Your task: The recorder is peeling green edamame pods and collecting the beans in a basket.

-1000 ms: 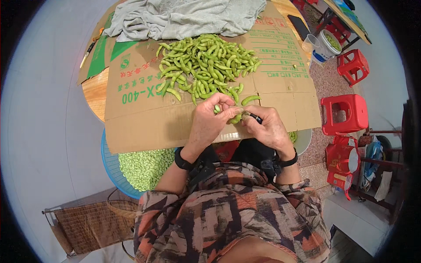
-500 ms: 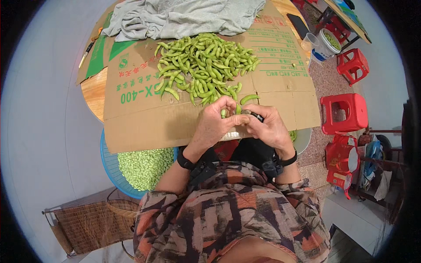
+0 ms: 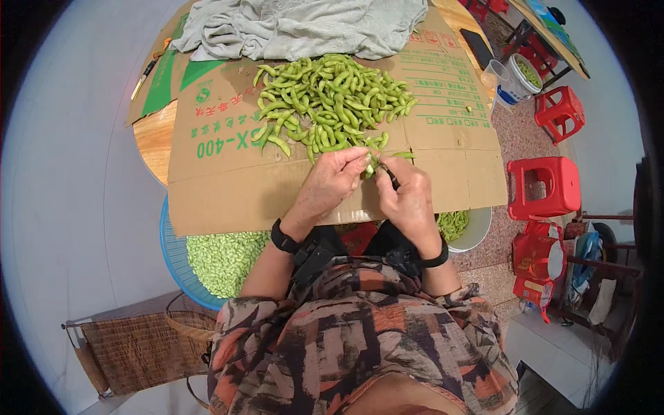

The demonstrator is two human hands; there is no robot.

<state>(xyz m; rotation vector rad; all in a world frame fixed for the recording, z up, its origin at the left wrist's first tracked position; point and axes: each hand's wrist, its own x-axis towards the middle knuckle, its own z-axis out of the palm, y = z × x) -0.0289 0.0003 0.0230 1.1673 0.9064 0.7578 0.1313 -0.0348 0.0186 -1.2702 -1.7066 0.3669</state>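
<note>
My left hand pinches a green soybean pod over the near part of the cardboard sheet. Close against it, my right hand is closed round a small tool with a dark handle; its working end is hidden by the fingers. Just beyond both hands lies a heap of green pods. One loose pod rests by the right knuckles. Below the cardboard's left edge, a blue basket holds shelled pale green beans.
A grey cloth covers the table's far side. At the left lies an orange-handled cutter. A phone and clear cup sit far right. A white basin with green pieces is below right; red stools stand beyond.
Both hands have drawn closer together and shifted slightly, the right one moving left and turning more upright. The head view has shifted a little. The pod stays between the fingers.
</note>
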